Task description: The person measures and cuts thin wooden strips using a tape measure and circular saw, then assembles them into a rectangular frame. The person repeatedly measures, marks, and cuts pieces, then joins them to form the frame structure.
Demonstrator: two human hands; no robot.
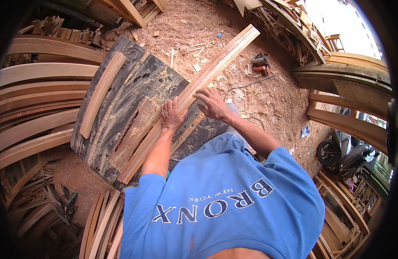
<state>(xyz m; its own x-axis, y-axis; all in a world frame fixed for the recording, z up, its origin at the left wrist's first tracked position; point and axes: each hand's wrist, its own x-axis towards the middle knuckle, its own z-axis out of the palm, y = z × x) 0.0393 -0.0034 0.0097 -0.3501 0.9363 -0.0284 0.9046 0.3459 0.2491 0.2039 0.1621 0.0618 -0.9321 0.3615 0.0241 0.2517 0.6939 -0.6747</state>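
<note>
A long wooden plank (227, 56) lies slanting across the dark, dust-streaked worktop (164, 75), its far end jutting out past the edge. My left hand (172, 114) rests on the plank's middle, fingers laid flat over it. Just farther along, my right hand (212, 103) is at the plank's right edge with its fingers stretched out and apart; whether they touch the wood I cannot tell. Beside the plank, a rough brown board (134, 131) with a dark slot is on the worktop. A shorter, slightly curved wooden piece (103, 95) lies at the left.
Curved timbers (43, 90) are stacked at the left, and upright strips (102, 224) stand at the lower left. Wood shavings (289, 108) cover the floor. A red and black power tool (261, 67) with a cord lies there. A motorbike (345, 149) stands at the right.
</note>
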